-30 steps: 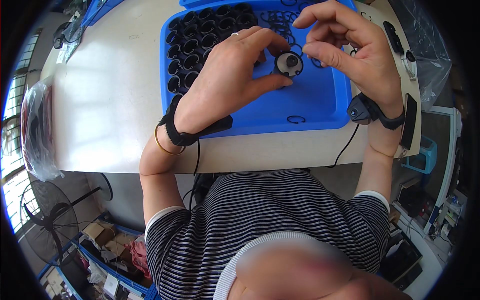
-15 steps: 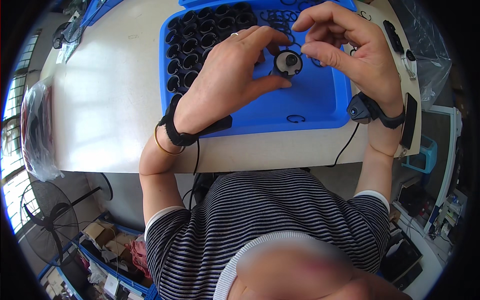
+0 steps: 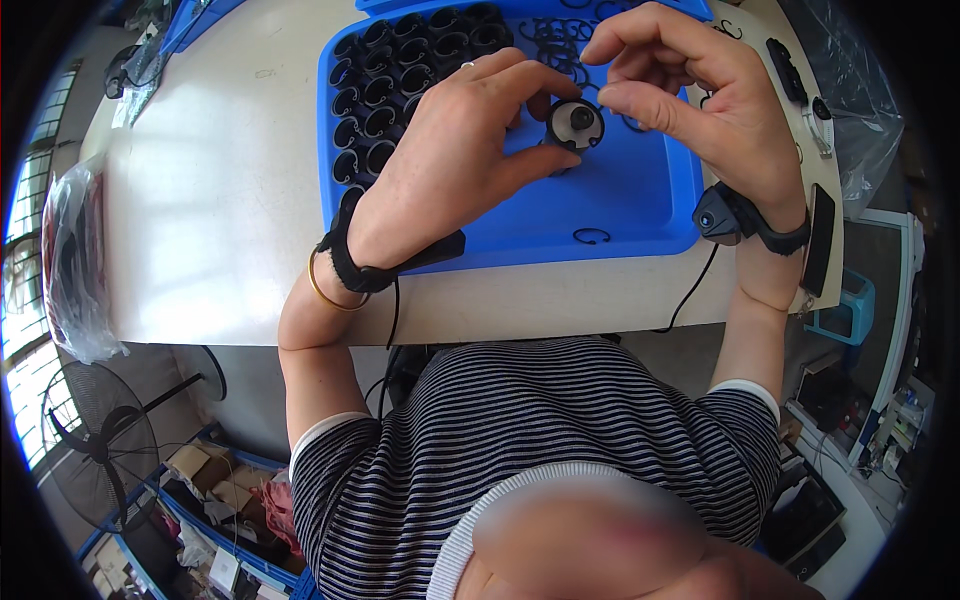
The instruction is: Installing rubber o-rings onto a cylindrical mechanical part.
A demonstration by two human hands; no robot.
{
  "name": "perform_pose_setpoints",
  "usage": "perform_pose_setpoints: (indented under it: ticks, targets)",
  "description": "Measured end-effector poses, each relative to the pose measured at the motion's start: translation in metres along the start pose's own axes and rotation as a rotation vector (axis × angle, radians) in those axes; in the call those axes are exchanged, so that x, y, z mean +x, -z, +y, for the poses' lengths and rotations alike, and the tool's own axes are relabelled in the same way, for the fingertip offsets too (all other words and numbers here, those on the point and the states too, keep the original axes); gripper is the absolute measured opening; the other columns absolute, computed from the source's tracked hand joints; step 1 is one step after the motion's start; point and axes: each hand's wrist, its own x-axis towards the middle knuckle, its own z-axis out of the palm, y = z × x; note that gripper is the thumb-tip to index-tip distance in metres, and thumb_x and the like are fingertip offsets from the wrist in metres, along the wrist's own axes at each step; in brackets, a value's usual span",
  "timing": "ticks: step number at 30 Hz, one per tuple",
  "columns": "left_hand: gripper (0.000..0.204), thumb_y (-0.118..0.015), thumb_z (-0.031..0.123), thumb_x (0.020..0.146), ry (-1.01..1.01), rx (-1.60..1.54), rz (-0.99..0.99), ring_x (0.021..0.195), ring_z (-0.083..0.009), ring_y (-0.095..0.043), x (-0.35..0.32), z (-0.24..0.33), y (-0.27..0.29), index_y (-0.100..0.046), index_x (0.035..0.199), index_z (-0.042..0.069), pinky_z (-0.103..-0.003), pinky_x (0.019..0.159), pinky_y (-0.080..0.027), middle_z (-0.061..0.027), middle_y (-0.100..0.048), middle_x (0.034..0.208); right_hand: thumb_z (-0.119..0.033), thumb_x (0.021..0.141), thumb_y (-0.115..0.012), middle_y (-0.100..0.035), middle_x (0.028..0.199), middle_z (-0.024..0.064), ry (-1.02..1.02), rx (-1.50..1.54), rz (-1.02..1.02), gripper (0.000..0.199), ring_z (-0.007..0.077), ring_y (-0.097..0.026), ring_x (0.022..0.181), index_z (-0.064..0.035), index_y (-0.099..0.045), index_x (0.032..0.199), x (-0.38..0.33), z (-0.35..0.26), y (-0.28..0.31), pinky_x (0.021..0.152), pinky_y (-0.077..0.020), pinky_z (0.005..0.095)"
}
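My left hand [image 3: 455, 140] has its thumb and forefinger round a short dark cylinder [image 3: 577, 126] with a grey end face, a black rim and a black round knob in the middle. This cylinder is held over the blue tray [image 3: 460, 255]. To its right hovers my right hand [image 3: 705, 105], thumb and forefinger curved but apart, with nothing visible between them. A single black retaining ring [image 3: 591, 237] lies on the tray floor near its front edge. Beyond the cylinder lies a heap of black retaining rings [image 3: 555, 38], partly behind my fingers.
Rows of black cylindrical housings [image 3: 380, 90] fill the tray's left part. Cables run from my wrist devices over the front edge of the white table [image 3: 210, 230]. A plastic-wrapped bundle [image 3: 78, 260] sits at the left edge; a black bar-shaped object [image 3: 819, 240] lies at the right.
My left thumb and the cylinder have shifted very slightly away from me. My right hand has barely moved.
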Motion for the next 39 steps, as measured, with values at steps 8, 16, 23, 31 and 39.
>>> perform_pose_setpoints:
  ticks: [8, 16, 23, 31, 39]
  targets:
    - [0.048, -0.087, 0.012, 0.071, -0.03, 0.017, 0.03, 0.078, -0.0162, -0.058, 0.0, -0.002, -0.003, -0.068, 0.114, 0.001, -0.029, 0.07, -0.049, -0.0047, -0.059, 0.088, -0.017, 0.089, -0.078, -0.07, 0.087, 0.0064, 0.01, -0.007, -0.001, 0.026, 0.0108, -0.067, 0.075, -0.0008, -0.068, 0.106, 0.001, 0.001, 0.0, 0.064, -0.0536, 0.0228]
    - [0.05, -0.089, 0.015, 0.071, -0.008, -0.018, 0.015, 0.078, -0.0163, -0.057, -0.001, -0.003, -0.003, -0.069, 0.114, 0.001, -0.029, 0.07, -0.049, -0.0041, -0.059, 0.087, -0.017, 0.089, -0.078, -0.07, 0.088, 0.0069, 0.012, -0.026, 0.003, 0.026, 0.0112, -0.068, 0.077, -0.0007, -0.068, 0.106, 0.001, 0.001, 0.0, 0.065, -0.0541, 0.0231]
    - [0.055, -0.088, 0.017, 0.069, -0.051, 0.069, 0.037, 0.102, -0.0301, -0.063, 0.001, -0.004, -0.002, -0.066, 0.118, 0.006, -0.039, 0.083, -0.054, -0.0106, -0.063, 0.108, -0.014, 0.088, -0.078, -0.07, 0.088, 0.0071, 0.009, 0.006, 0.0, 0.024, 0.0106, -0.067, 0.076, -0.0003, -0.068, 0.105, 0.001, 0.001, 0.0, 0.065, -0.0536, 0.0228]
    - [0.064, -0.089, 0.016, 0.07, -0.033, 0.09, 0.064, 0.109, -0.0248, -0.063, 0.0, -0.003, 0.012, -0.063, 0.129, 0.008, -0.035, 0.095, -0.05, -0.0083, -0.064, 0.119, -0.01, 0.09, -0.075, -0.068, 0.087, 0.0045, -0.032, 0.123, 0.062, 0.022, 0.0079, -0.063, 0.073, 0.0009, -0.067, 0.107, 0.009, 0.023, 0.009, 0.064, -0.0511, 0.0213]
    - [0.054, -0.086, 0.015, 0.074, 0.006, 0.047, 0.049, 0.105, -0.0226, -0.064, 0.0, 0.0, 0.019, -0.067, 0.124, 0.007, -0.034, 0.094, -0.049, -0.0074, -0.067, 0.113, -0.013, 0.086, -0.076, -0.072, 0.089, 0.009, -0.19, -0.205, 0.009, 0.025, 0.0153, -0.068, 0.08, 0.0032, -0.066, 0.102, 0.035, 0.084, 0.028, 0.071, -0.0526, 0.031]
